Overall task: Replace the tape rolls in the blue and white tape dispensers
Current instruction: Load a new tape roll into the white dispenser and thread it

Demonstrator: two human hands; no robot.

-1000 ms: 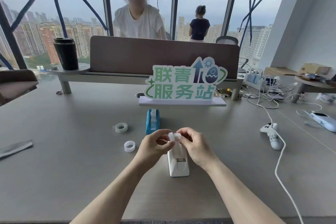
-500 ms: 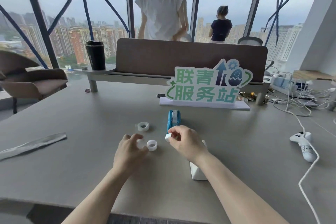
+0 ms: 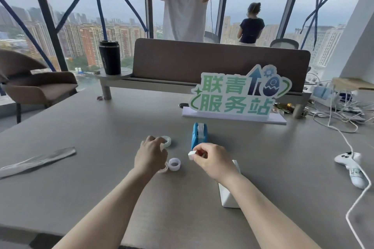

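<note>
A blue tape dispenser [image 3: 199, 135] stands upright mid-table with a roll in it. The white tape dispenser [image 3: 228, 195] sits closer to me, mostly hidden behind my right forearm. My right hand [image 3: 213, 158] pinches a small white spindle piece [image 3: 191, 155] just in front of the blue dispenser. My left hand [image 3: 150, 153] hangs over the table with its fingertips at the near edge of a clear tape roll [image 3: 167, 140]; I cannot see a grip on it. An empty white core [image 3: 174, 164] lies beside my left wrist. A second core [image 3: 164, 169] peeks out from under it.
A green-lettered sign [image 3: 238, 97] on a white base stands behind the blue dispenser. A white controller [image 3: 351, 164] with a cable lies at the right, a grey strip [image 3: 38, 160] at the left, and a black cup [image 3: 109, 59] on a small shelf. Two people stand beyond the brown divider [image 3: 220, 60].
My hands left the white dispenser. The right one carried the white spindle piece away. The left hand moved left past the cores, then forward to the clear tape roll. My view shifted left.
</note>
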